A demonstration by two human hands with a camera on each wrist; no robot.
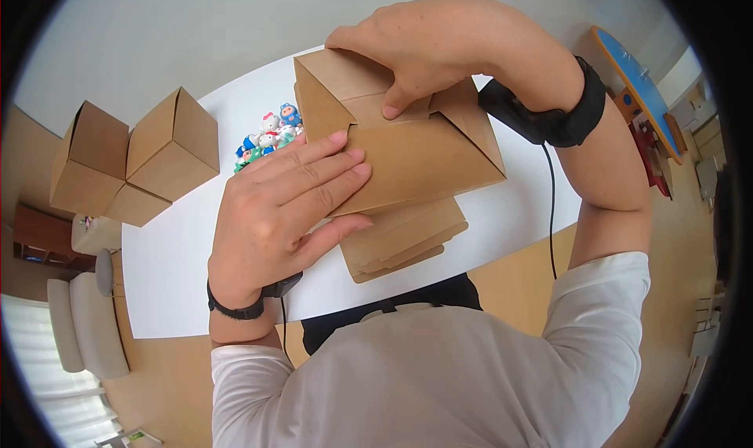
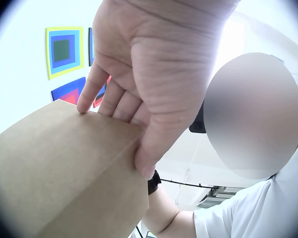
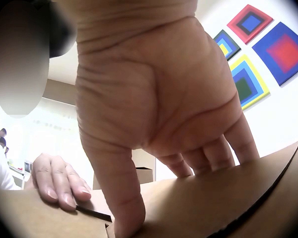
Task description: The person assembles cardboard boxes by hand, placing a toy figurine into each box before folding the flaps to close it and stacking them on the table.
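A brown cardboard box (image 1: 423, 158) is tilted over the white table, its folded flaps facing up. My left hand (image 1: 271, 213) lies along the box's left side, fingers nearly straight on the cardboard and thumb by the lower edge. In the left wrist view, the fingertips of that hand (image 2: 154, 64) touch the box (image 2: 74, 163). My right hand (image 1: 423, 44) grips the far part, its thumb pressing near the middle where the flaps meet. The right wrist view shows this hand (image 3: 159, 99) with its thumb down on the cardboard (image 3: 188, 203) and fingers spread along it.
Flat folded cardboard (image 1: 408, 244) lies on the white table (image 1: 172, 267) below the box. Several small colourful figurines (image 1: 269, 122) stand behind my left hand. Brown boxes (image 1: 176, 138) are at the table's left edge. A black cable (image 1: 552, 213) runs down from the right wrist.
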